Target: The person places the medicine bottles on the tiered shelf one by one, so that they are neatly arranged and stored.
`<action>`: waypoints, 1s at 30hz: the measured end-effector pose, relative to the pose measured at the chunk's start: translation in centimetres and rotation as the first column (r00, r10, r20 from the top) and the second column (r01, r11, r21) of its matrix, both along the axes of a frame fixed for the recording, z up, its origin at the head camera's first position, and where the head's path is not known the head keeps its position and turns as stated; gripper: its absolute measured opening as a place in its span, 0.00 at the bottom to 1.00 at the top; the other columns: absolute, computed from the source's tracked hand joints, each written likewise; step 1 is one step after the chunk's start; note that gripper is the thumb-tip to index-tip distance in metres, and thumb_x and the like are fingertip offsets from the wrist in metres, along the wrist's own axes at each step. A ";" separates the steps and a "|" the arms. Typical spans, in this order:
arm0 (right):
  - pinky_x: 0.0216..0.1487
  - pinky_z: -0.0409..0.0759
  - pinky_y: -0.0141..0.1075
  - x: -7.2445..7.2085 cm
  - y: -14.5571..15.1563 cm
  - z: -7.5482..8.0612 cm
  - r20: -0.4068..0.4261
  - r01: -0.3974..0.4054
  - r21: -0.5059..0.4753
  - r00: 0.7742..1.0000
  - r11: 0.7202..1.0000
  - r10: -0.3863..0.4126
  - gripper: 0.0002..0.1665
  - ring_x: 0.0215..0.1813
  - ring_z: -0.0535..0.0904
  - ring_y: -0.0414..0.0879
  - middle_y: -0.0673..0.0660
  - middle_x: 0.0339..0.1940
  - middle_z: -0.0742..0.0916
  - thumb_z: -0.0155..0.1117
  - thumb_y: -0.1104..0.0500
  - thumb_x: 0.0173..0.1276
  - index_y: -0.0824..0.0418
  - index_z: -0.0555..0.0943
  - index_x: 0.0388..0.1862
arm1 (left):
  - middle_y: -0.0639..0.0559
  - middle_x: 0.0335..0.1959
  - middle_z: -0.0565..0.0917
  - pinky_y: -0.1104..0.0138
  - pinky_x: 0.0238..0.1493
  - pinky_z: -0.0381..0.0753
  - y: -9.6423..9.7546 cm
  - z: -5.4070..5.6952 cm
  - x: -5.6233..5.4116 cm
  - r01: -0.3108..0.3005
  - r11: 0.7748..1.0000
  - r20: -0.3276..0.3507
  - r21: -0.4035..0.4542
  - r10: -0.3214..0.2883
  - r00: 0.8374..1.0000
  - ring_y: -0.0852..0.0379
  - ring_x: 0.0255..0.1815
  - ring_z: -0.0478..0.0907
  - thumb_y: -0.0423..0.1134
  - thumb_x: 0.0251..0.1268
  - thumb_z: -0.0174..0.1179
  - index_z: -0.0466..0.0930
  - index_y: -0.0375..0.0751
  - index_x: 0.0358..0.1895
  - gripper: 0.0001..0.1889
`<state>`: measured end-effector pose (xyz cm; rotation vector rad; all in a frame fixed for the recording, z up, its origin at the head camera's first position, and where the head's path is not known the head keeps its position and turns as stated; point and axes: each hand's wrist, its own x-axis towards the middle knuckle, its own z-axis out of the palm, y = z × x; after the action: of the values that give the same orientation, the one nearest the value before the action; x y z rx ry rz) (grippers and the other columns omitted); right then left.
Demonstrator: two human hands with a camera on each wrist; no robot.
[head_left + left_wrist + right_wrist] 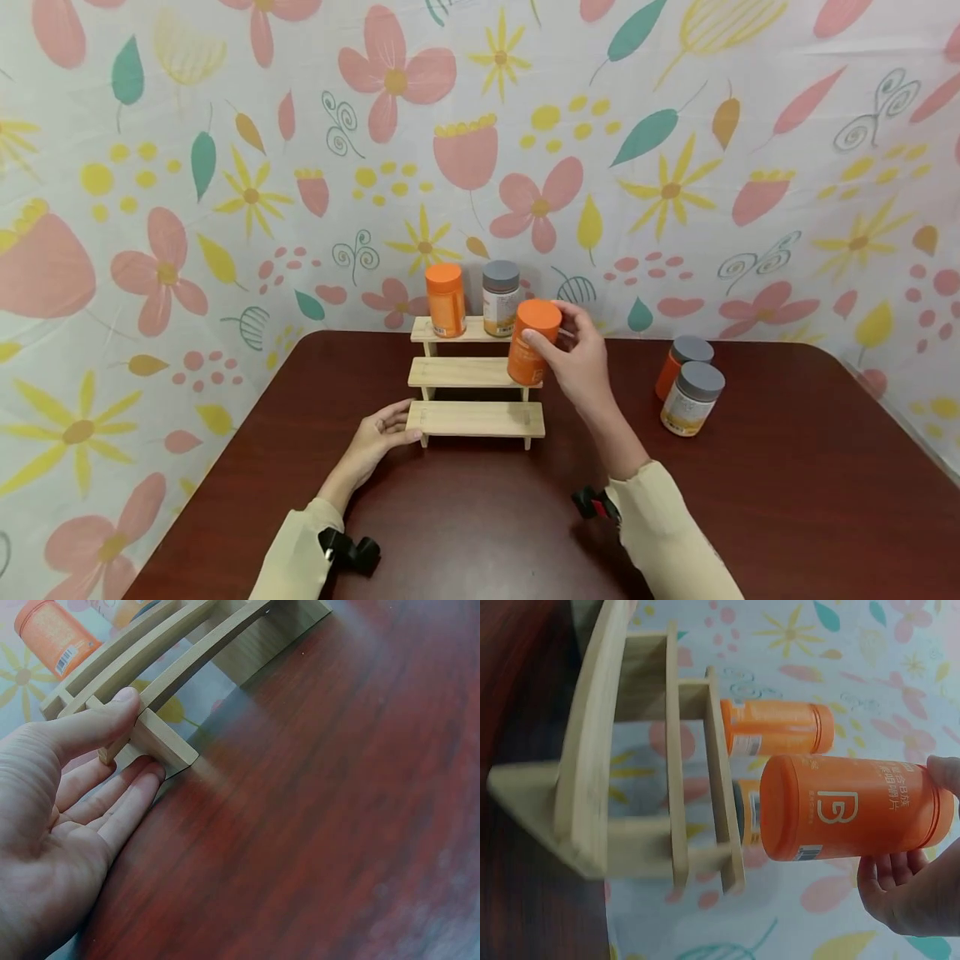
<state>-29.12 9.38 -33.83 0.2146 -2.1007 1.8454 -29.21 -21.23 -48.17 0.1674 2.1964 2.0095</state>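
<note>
A three-tier wooden display stand (pixel 476 419) stands on the table. My left hand (pixel 378 442) grips its left end at the lowest step, thumb on the board and fingers around the leg (pixel 166 741). By its lid end my right hand (pixel 577 358) holds an orange supplement bottle (pixel 531 343), tilted, in front of the stand's upper right. Its white print shows in the right wrist view, where the bottle's base (pixel 780 806) is apart from the boards. On the top step are another orange bottle (pixel 446 302) and a grey-lidded jar (pixel 500 304), partly overlapped by the held bottle.
To the right on the dark red-brown table (pixel 787 500) stand a grey-lidded white jar (pixel 692 400) and, just behind it, a grey-lidded orange jar (pixel 666 375). A flower-patterned cloth (pixel 480 192) hangs behind the table.
</note>
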 end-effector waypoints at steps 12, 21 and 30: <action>0.60 0.76 0.47 -1.7 -5.1 -0.8 -0.060 -0.087 -0.024 0.995 0.996 0.085 0.34 0.57 0.77 0.54 0.61 0.59 0.79 0.72 0.60 0.62 0.61 0.70 0.65 | 0.33 0.61 0.76 0.73 0.48 0.79 -0.3 0.6 -0.3 0.008 1.000 0.002 -0.023 -0.008 1.000 0.65 0.47 0.80 0.32 0.63 0.64 0.62 0.36 0.73 0.35; 0.61 0.76 0.49 -2.2 -7.8 -2.0 -0.077 -0.136 -0.046 0.988 0.990 0.132 0.35 0.59 0.76 0.56 0.63 0.59 0.77 0.72 0.60 0.62 0.63 0.70 0.66 | 0.32 0.62 0.75 0.73 0.48 0.80 -0.5 0.4 0.1 0.013 1.000 0.015 -0.021 -0.012 1.000 0.63 0.47 0.80 0.32 0.62 0.65 0.62 0.35 0.73 0.36; 0.60 0.77 0.48 -3.2 -9.3 -2.5 -0.070 -0.146 -0.055 0.987 0.988 0.143 0.34 0.58 0.77 0.57 0.63 0.58 0.78 0.73 0.62 0.60 0.63 0.71 0.64 | 0.31 0.62 0.75 0.72 0.48 0.80 -0.2 0.1 -0.3 0.006 1.000 0.018 -0.012 -0.006 1.000 0.62 0.47 0.80 0.32 0.61 0.65 0.62 0.35 0.73 0.36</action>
<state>-32.28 0.05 -36.37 0.4175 -2.0306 1.9516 -29.49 -21.47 -48.02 0.1541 2.1946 1.9860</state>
